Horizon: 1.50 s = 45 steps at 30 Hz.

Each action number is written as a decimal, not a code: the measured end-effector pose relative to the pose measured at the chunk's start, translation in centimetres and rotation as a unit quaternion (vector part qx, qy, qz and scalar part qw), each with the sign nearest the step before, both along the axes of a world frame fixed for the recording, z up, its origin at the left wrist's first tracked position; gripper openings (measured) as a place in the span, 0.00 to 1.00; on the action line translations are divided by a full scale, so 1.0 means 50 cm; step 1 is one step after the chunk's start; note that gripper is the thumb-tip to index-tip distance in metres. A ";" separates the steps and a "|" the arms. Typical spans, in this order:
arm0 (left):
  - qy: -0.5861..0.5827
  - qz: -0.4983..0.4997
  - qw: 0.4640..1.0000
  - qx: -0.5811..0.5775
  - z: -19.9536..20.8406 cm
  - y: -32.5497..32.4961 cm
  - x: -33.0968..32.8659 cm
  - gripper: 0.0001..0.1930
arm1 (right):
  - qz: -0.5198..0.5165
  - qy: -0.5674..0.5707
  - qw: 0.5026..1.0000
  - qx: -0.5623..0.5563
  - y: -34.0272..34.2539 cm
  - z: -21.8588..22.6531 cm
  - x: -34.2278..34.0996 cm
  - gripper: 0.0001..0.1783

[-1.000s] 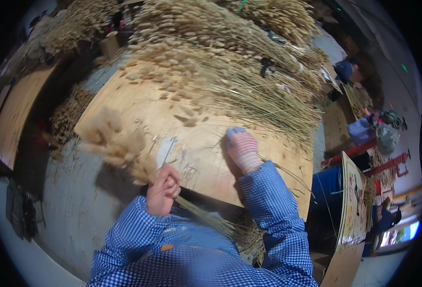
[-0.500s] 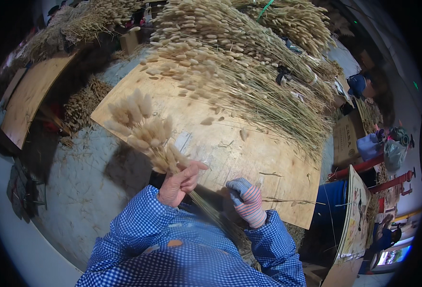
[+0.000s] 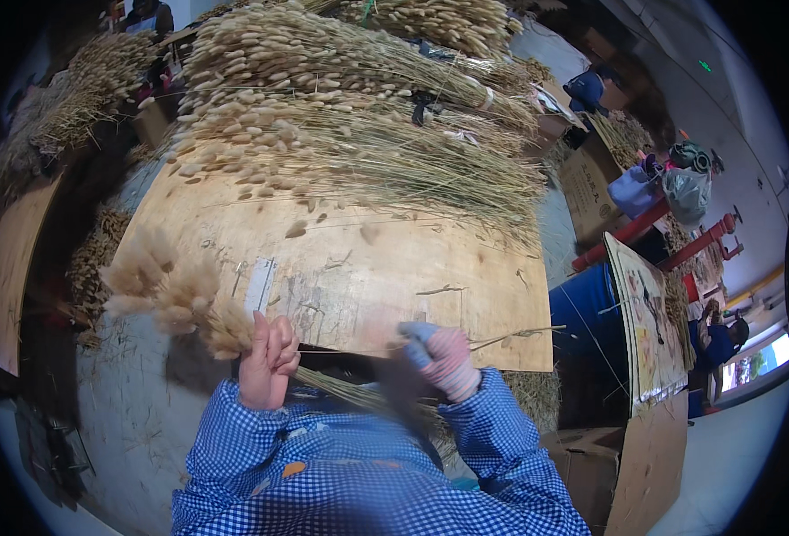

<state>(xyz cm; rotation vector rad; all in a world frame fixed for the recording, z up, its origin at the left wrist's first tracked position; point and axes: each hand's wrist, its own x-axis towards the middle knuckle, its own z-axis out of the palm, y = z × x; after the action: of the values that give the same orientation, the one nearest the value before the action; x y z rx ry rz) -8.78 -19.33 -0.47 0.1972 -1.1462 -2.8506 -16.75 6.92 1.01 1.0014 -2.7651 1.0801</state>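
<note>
My bare left hand (image 3: 269, 362) is closed around a bunch of dried bunny-tail grass (image 3: 173, 284), just below its fluffy heads. The heads fan out to the left, and the stems run right, across my front and below the table's near edge. My right hand (image 3: 450, 359), in a striped knitted glove, is curled near that edge, to the right of the left hand. A dark blur lies beside its fingers, over the stems; whether the hand grips anything is hidden. A small white paper strip (image 3: 260, 284) lies on the wooden table (image 3: 386, 268) beyond my left hand.
A large heap of bunny-tail grass (image 3: 350, 134) covers the table's far side. Loose stalks lie on the board. To the right stand a blue barrel (image 3: 582, 313), a cardboard box (image 3: 588, 192) and red pipes (image 3: 622, 234). Another person (image 3: 721, 344) is at the far right.
The view has swung, so the table sits more level and farther left. My left hand has turned more upright with the bunch, whose heads now point left. My right hand stays curled, with a dark blur beside it.
</note>
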 end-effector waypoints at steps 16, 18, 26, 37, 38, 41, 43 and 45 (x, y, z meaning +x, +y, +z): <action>0.025 0.144 0.989 0.009 0.005 -0.019 -0.008 0.31 | -0.413 0.058 0.847 0.330 0.437 0.007 -0.101 0.16; 0.025 0.081 0.996 0.031 -0.003 -0.032 -0.005 0.32 | -0.356 0.086 0.911 0.192 0.371 0.024 -0.149 0.13; 0.002 0.041 0.999 0.032 -0.015 -0.042 -0.010 0.31 | 0.015 0.259 0.957 0.129 -0.094 0.003 -0.351 0.18; -0.037 0.059 0.997 0.031 -0.018 -0.032 -0.032 0.19 | 0.038 0.143 0.987 0.059 -0.152 0.012 -0.270 0.08; -0.062 0.066 0.995 0.029 -0.017 -0.030 -0.031 0.17 | 0.064 0.141 0.987 0.047 -0.149 0.016 -0.248 0.09; -0.030 0.060 0.996 0.063 -0.011 -0.026 -0.028 0.17 | 0.131 0.113 0.985 -0.012 -0.166 0.009 -0.173 0.10; -0.025 0.067 0.995 0.064 -0.008 -0.025 -0.023 0.18 | 0.155 0.098 0.983 -0.001 -0.172 0.012 -0.139 0.10; -0.002 0.064 0.997 0.047 -0.009 -0.026 -0.019 0.17 | 0.168 0.090 0.980 0.064 -0.175 0.019 -0.108 0.11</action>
<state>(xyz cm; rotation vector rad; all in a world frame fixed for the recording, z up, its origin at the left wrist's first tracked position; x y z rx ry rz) -9.75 -20.61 -0.90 0.2714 -0.9633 -2.7934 -22.13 -1.82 1.97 1.5424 -2.6060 0.7921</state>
